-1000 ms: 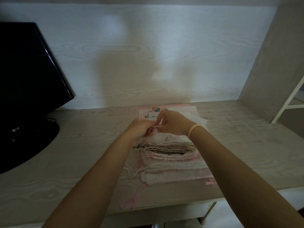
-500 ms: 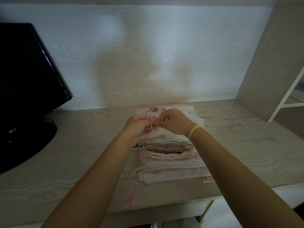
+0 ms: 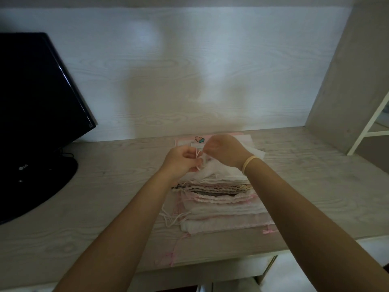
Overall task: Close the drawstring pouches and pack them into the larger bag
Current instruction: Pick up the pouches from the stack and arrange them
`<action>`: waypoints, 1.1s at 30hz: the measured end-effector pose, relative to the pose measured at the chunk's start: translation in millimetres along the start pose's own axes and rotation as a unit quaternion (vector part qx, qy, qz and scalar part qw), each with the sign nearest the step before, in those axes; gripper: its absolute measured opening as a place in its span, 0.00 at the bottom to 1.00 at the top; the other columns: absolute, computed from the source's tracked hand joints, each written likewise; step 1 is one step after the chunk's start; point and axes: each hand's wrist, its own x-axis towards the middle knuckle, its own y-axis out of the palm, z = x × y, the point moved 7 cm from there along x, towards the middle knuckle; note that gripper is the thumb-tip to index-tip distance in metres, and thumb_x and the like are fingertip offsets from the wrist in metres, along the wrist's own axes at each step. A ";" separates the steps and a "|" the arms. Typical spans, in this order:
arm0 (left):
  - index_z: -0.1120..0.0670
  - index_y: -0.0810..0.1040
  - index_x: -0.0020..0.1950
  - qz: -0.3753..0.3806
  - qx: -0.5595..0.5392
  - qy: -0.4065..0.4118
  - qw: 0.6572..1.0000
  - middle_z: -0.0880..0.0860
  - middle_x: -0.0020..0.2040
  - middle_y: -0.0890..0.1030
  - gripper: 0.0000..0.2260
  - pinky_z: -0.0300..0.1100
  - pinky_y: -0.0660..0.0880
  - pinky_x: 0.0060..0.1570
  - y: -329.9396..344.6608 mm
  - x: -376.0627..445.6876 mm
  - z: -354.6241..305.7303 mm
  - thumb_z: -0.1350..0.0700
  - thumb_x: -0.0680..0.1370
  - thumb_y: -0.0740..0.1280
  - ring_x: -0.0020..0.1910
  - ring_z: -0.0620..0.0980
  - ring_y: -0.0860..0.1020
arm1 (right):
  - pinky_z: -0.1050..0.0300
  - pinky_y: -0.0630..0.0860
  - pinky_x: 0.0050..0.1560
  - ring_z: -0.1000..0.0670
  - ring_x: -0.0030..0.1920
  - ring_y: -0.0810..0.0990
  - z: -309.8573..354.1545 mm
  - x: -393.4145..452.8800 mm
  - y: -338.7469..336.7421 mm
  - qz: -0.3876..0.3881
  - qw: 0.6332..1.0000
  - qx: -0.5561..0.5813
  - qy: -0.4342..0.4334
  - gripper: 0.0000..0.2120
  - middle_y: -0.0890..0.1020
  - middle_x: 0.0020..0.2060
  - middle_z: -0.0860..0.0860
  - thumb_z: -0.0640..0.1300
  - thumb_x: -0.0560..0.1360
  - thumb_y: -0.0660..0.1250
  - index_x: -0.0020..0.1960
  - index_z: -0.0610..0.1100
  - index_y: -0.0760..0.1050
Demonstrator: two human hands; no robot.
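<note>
A stack of white and pink drawstring pouches (image 3: 223, 205) lies on the desk. The top sheer white pouch (image 3: 219, 171) is lifted at its left end. My left hand (image 3: 182, 162) pinches its white drawstring (image 3: 197, 158). My right hand (image 3: 225, 151), with a yellow band on the wrist, grips the pouch's gathered mouth just right of the cord. Behind the hands lies a flat pink bag with a strawberry print (image 3: 189, 141), mostly hidden. Loose white cords (image 3: 172, 220) and pink cords (image 3: 174, 251) trail from the stack's left side.
A black monitor (image 3: 35, 95) on a round stand (image 3: 35, 182) fills the left of the desk (image 3: 101, 207). A grey side panel (image 3: 345, 76) and a white frame (image 3: 368, 125) stand at the right. The desk's front edge runs just below the stack.
My hands have drawn slightly apart, the left one moving left with the cord, so a short length of drawstring now shows between them. The top pouch's mouth is more bunched.
</note>
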 end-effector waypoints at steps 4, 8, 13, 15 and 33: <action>0.51 0.81 0.44 -0.028 0.083 0.079 0.993 0.53 0.42 0.84 0.10 0.47 0.81 0.46 -6.0 -1.2 -10.3 0.66 0.72 0.74 0.42 0.53 0.83 | 0.52 0.78 0.50 0.46 0.45 0.80 -2.7 10.8 17.9 0.058 0.995 0.079 0.017 0.05 0.83 0.44 0.44 0.34 0.70 0.71 0.44 0.41 0.82; 0.47 0.80 0.41 -0.099 0.160 0.132 0.973 0.45 0.40 0.82 0.10 0.38 0.78 0.42 -17.8 -5.0 -17.2 0.62 0.72 0.75 0.39 0.43 0.79 | 0.69 0.73 0.37 0.54 0.39 0.79 -4.2 6.1 29.7 0.083 0.970 0.222 0.045 0.04 0.81 0.39 0.46 0.32 0.73 0.69 0.47 0.36 0.80; 0.53 0.82 0.46 -0.194 0.150 0.152 0.958 0.43 0.39 0.80 0.07 0.28 0.73 0.36 -27.2 -13.1 -12.7 0.62 0.72 0.75 0.37 0.39 0.78 | 0.71 0.71 0.29 0.55 0.33 0.77 -9.6 6.0 36.5 0.060 0.938 0.335 0.072 0.06 0.78 0.34 0.47 0.29 0.74 0.67 0.43 0.38 0.75; 0.53 0.81 0.42 -0.211 0.135 0.146 0.957 0.44 0.37 0.81 0.06 0.33 0.75 0.36 -26.5 -13.9 -8.5 0.62 0.71 0.75 0.35 0.40 0.78 | 0.68 0.74 0.31 0.53 0.33 0.77 -13.3 8.4 41.0 0.059 0.924 0.368 0.085 0.07 0.78 0.34 0.46 0.28 0.74 0.66 0.44 0.38 0.75; 0.49 0.79 0.40 -0.186 0.022 0.084 0.979 0.49 0.41 0.83 0.07 0.43 0.78 0.46 -20.7 -4.0 8.1 0.59 0.73 0.74 0.43 0.48 0.82 | 0.58 0.76 0.41 0.45 0.42 0.78 -22.3 18.0 56.2 0.087 0.914 0.382 0.102 0.11 0.78 0.42 0.42 0.27 0.72 0.65 0.51 0.38 0.74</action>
